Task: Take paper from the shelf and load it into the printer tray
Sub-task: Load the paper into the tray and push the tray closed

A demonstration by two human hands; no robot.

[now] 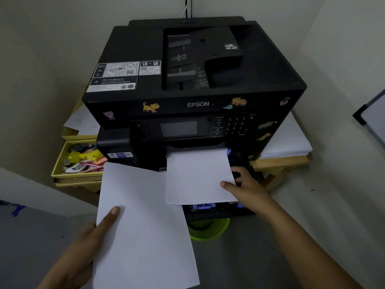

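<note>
Pinched between thumb and fingers, a white sheet (200, 176) held by the right hand (248, 188) lies partly inside the black Epson printer (187, 97), apparently feeding into the pulled-out paper tray (218, 209) beneath. Left of that grip, the left hand (93, 232) holds a spare paper stack (143, 224) aside, thumb on top, probably waiting its turn. Fingers under both papers are hidden; most of the tray is covered.

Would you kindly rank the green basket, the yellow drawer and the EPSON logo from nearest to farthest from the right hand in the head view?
1. Green basket, just below-left of the right hand.
2. EPSON logo, above on the printer front.
3. Yellow drawer, far left.
</note>
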